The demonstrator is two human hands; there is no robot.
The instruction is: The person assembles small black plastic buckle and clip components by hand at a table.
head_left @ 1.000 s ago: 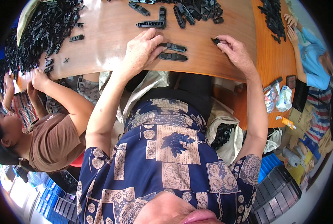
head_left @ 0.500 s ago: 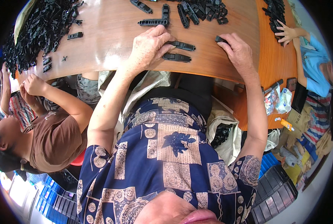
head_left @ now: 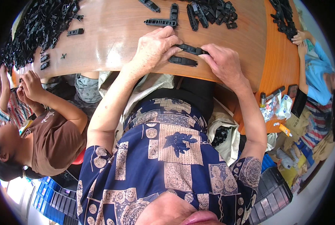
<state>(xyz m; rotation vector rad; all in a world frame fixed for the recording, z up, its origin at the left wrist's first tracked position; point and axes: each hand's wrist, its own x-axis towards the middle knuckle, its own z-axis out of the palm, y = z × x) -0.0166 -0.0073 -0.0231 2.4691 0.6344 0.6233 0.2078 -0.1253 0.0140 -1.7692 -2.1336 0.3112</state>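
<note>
My left hand [head_left: 156,48] pinches the left end of a long black plastic part [head_left: 191,49] just above the wooden table. At the other end of this part is my right hand [head_left: 224,63], its thumb and forefinger closed on a small black piece [head_left: 204,52]. The small piece meets the long part's right end; whether they are joined cannot be made out. Nearer me lies a similar long black part [head_left: 183,61]. Beyond my left fingers, a ridged black strip [head_left: 160,22] touches another black part [head_left: 174,10] standing at a right angle to it.
A big heap of black parts [head_left: 43,26] covers the table's far left. Small black pieces [head_left: 223,14] are piled at the far side. One co-worker in a brown shirt [head_left: 57,142] sits at left, another in blue [head_left: 319,63] at right. A sack [head_left: 233,140] hangs below the table's edge.
My right hand has moved left with the small black piece, bringing it to the long part's right end. My left hand keeps its hold. The right co-worker's hands have drawn together.
</note>
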